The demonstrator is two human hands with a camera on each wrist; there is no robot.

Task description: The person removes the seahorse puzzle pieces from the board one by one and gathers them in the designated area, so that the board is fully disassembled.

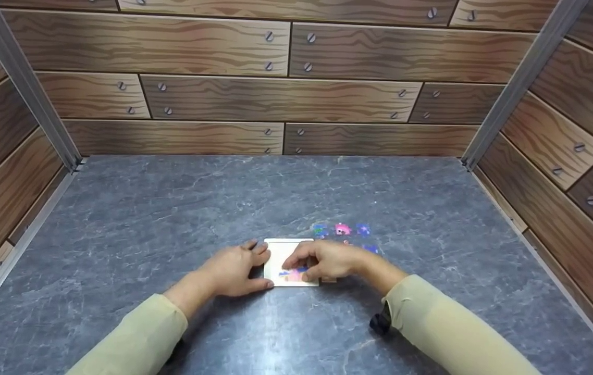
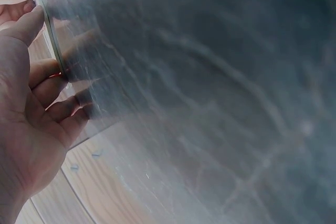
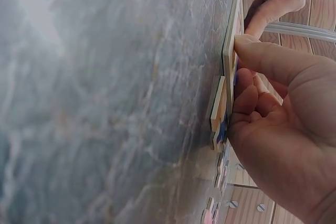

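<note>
A white puzzle board (image 1: 275,255) with a raised rim lies flat on the grey table. Joined puzzle pieces (image 1: 292,275) in pink, blue and yellow fill part of its near side. My left hand (image 1: 236,268) holds the board's left edge, thumb at the near corner and fingers by the far one; in the left wrist view the left hand (image 2: 37,93) meets the board's thin edge (image 2: 52,40). Over the board, the curled fingers of my right hand (image 1: 330,259) pinch at a puzzle piece, mostly hidden beneath them. The right wrist view shows the right thumb (image 3: 268,59) at the rim.
Loose puzzle pieces lie right of the board, among them a pink one (image 1: 342,229), a blue one (image 1: 363,229) and a blue-green one (image 1: 320,229). A wooden-looking piece (image 1: 329,279) sits against the board's right edge. Wood-patterned walls (image 1: 223,96) enclose the table.
</note>
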